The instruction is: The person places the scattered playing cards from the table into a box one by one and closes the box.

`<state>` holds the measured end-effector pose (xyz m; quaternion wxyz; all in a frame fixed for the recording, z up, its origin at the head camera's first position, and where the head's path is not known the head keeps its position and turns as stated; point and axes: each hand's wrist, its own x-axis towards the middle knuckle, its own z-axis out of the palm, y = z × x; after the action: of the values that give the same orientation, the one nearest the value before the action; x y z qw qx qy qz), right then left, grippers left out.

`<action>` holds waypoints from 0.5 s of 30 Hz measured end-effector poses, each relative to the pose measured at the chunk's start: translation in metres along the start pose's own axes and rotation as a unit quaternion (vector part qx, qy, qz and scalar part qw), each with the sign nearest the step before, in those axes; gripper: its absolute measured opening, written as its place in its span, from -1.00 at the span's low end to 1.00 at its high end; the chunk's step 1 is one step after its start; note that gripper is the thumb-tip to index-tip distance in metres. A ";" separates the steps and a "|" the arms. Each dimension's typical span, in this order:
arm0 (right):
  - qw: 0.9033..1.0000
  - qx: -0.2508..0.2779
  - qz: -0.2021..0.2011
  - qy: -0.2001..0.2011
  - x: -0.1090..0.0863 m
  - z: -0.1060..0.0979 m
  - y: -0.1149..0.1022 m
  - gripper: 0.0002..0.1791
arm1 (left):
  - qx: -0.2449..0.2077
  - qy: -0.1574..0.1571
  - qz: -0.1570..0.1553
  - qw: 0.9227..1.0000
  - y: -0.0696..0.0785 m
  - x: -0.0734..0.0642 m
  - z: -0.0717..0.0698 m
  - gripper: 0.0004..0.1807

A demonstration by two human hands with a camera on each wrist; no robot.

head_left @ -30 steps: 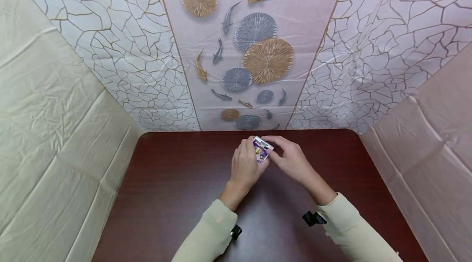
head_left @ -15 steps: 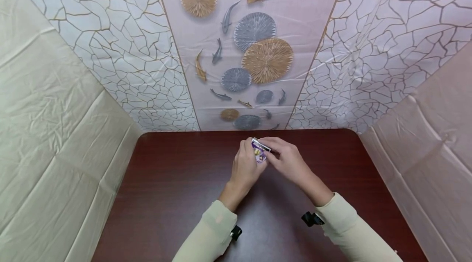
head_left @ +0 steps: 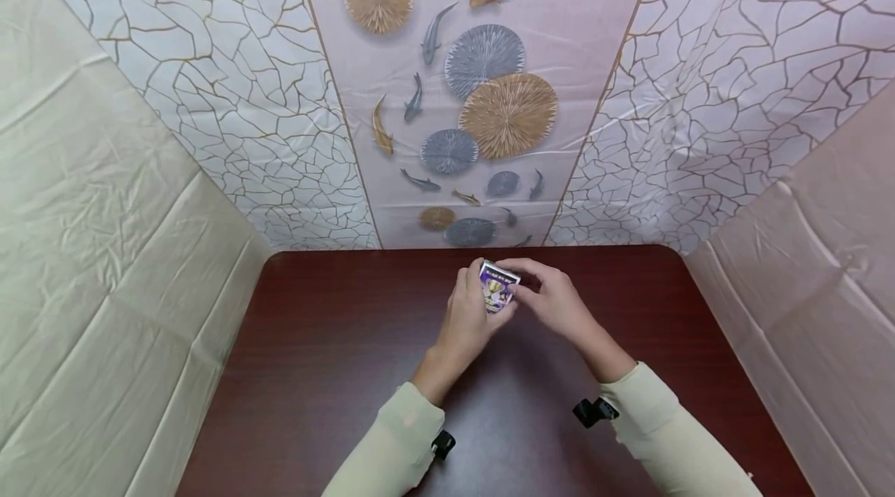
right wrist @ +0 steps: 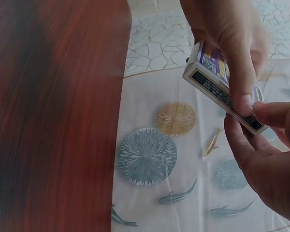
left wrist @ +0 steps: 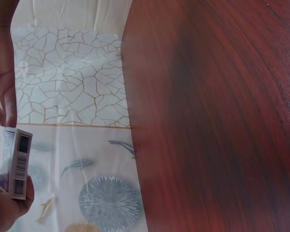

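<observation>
A small flat cardboard box (head_left: 495, 289), purple and white with a gold trophy-like print and a dark band, is held up over the far part of the table. My left hand (head_left: 467, 311) grips it from the left, its thumb lying along the lower side in the right wrist view. From the right, my right hand (head_left: 555, 303) pinches the box's corner between thumb and fingers. A barcode and dark panels show on the narrow side of the box (left wrist: 20, 164) in the left wrist view. Part of the printed face is covered by fingers.
The dark red wooden table (head_left: 329, 373) ends at a patterned cloth backdrop (head_left: 482, 194) with fish and round leaf prints. Beige cloth walls (head_left: 140, 264) stand on both sides. A small black camera (head_left: 594, 411) sits at each sleeve cuff.
The box first tips away, then back, and its printed face now shows more fully. My right fingers have shifted slightly along its edge; both hands stay in nearly the same place.
</observation>
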<state>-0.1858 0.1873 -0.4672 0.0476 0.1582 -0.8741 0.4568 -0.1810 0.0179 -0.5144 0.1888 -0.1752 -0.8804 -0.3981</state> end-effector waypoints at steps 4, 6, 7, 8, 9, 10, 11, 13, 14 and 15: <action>1.000 0.013 0.009 -0.012 0.002 0.000 0.007 -0.61 | 0.020 -0.005 -0.001 1.000 0.002 -0.003 -0.003 0.01; 1.000 0.020 0.013 -0.017 0.003 0.002 0.009 -0.62 | 0.038 -0.008 -0.006 0.999 0.003 -0.005 -0.003 0.03; 0.999 0.021 0.015 -0.019 0.003 0.003 0.010 -0.63 | 0.050 -0.010 -0.009 0.999 0.003 -0.006 -0.003 0.04; 0.999 0.022 0.019 -0.021 0.003 0.004 0.011 -0.63 | 0.064 -0.012 -0.013 0.998 0.003 -0.007 -0.003 0.04; 0.999 0.022 0.021 -0.024 0.003 0.006 0.012 -0.63 | 0.077 -0.014 -0.018 0.997 0.003 -0.008 -0.002 0.04; 0.999 0.022 0.023 -0.027 0.004 0.007 0.013 -0.63 | 0.087 -0.016 -0.023 0.996 0.003 -0.008 -0.001 0.03; 0.999 0.022 0.026 -0.031 0.004 0.009 0.014 -0.63 | 0.096 -0.019 -0.029 0.995 0.002 -0.009 -0.001 0.01; 0.999 0.016 0.028 -0.038 0.004 0.012 0.016 -0.63 | 0.108 -0.026 -0.042 0.993 0.000 -0.010 0.001 -0.02; 0.999 0.016 0.031 -0.040 0.004 0.013 0.017 -0.63 | 0.110 -0.030 -0.049 0.992 -0.001 -0.010 0.002 -0.04; 0.998 0.015 0.033 -0.042 0.004 0.014 0.018 -0.62 | 0.108 -0.033 -0.056 0.992 -0.003 -0.011 0.003 -0.05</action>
<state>-0.1944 0.1849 -0.4887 -0.0065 0.1495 -0.8731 0.4641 -0.1737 0.0166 -0.5235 0.1548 -0.1169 -0.9325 -0.3046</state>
